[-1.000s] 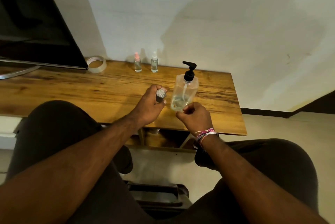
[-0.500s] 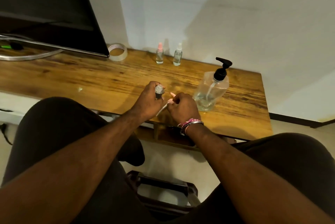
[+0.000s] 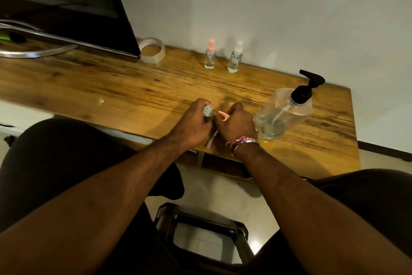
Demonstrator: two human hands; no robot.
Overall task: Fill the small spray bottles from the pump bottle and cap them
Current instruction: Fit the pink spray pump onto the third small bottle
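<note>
Pump bottle (image 3: 282, 112) stands on wooden table (image 3: 133, 87) against white wall (image 3: 267, 7).

We reach both bare forearms forward from the lower corners, and they draw together over the near edge. Our left hand (image 3: 192, 121) has its back to the camera, fingers curled tight around something held upright, thumb at the top. Our right hand (image 3: 236, 122) sits just beside it, knuckles nearly touching, fingers curled and pinching a small piece. Our right wrist wears bands. Our dark-clad knees spread wide to either side.
</note>
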